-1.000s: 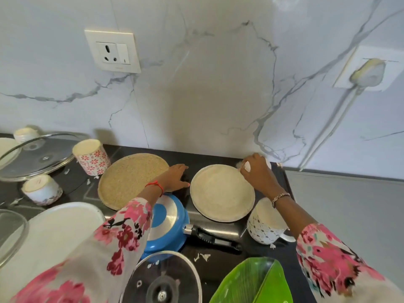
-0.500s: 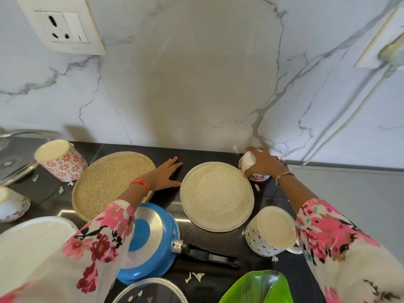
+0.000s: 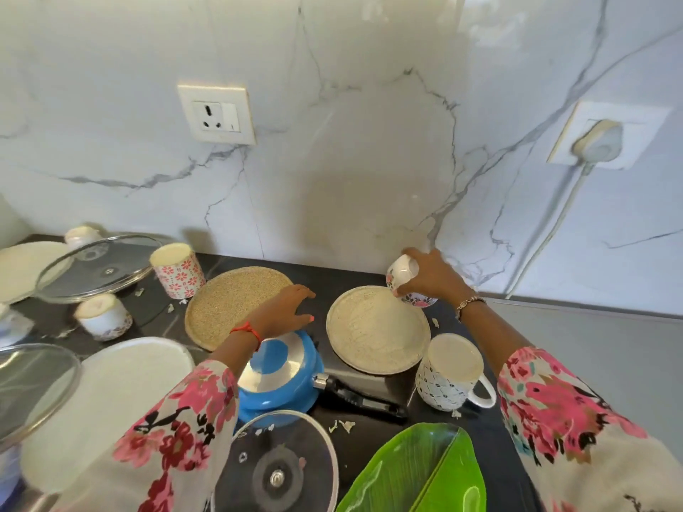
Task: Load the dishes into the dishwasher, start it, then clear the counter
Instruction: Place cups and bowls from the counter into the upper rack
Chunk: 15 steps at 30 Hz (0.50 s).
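Update: right hand (image 3: pixel 430 277) now grips the small floral cup (image 3: pixel 404 279), tipped up from the worktop (image 3: pixel 321 275) at the pale plate's (image 3: pixel 379 328) back rim, while left hand (image 3: pixel 290 308) rests flat and spread just left of that plate, so dishwasher loading looks like it's starting.

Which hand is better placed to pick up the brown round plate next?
Left: the left hand lies open beside the brown plate, while the right hand grips a small cup.

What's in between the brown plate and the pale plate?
The left hand, fingers out, sits in that gap over the black counter. Nothing else lies between the brown plate and the pale plate. The head view shows it.
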### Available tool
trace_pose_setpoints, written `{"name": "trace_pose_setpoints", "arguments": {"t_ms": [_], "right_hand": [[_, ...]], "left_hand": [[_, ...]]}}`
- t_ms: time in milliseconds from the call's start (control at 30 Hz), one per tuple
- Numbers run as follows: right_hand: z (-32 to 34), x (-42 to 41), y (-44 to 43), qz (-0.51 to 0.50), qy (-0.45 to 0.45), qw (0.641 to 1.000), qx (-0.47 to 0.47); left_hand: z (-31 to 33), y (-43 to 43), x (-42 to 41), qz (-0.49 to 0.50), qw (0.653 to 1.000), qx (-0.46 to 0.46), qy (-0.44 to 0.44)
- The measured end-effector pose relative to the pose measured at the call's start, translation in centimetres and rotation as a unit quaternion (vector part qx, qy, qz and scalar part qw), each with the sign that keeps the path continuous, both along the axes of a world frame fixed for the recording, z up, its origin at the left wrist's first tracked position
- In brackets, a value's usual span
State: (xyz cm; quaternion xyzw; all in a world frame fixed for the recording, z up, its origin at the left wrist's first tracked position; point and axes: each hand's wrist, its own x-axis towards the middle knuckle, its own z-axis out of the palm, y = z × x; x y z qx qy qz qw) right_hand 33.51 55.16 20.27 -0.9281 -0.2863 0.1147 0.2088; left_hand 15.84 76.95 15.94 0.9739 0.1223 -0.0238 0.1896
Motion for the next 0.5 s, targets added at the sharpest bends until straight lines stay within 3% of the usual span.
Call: {"name": "trace_pose_setpoints", "arguments": {"t_ms": [233, 500], "right_hand": [[0.9, -10.7, -1.0, 0.067, -0.010, 0.998, -0.009], [-0.6, -27.5, -9.0, 0.062, -0.023, 0.998, -0.020]], "left_hand": [[0.6, -2.9, -10.8, 0.069, 0.994, -0.034, -0.083], [-1.5, -11.4, -26.4, 0.061, 0.981, -0.037, -0.180]]}}
